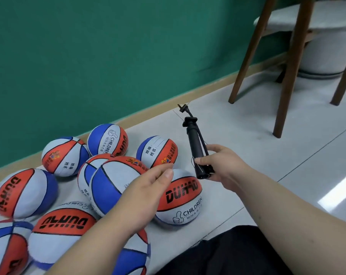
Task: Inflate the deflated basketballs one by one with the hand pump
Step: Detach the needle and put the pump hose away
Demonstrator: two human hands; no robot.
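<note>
Gripping the black pump near its lower end, the right hand held it tilted up and away. The left hand hovered, loosely curled and empty, over the basketballs clustered on the floor by the green wall.

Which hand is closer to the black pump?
Right. The right hand grips the pump near its lower end; the left hand hovers over the basketballs to its left, not touching it.

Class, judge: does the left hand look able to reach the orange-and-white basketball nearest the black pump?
Probably yes: the left hand hovers beside that basketball, nothing between; the right hand holds the black pump aside.
</note>
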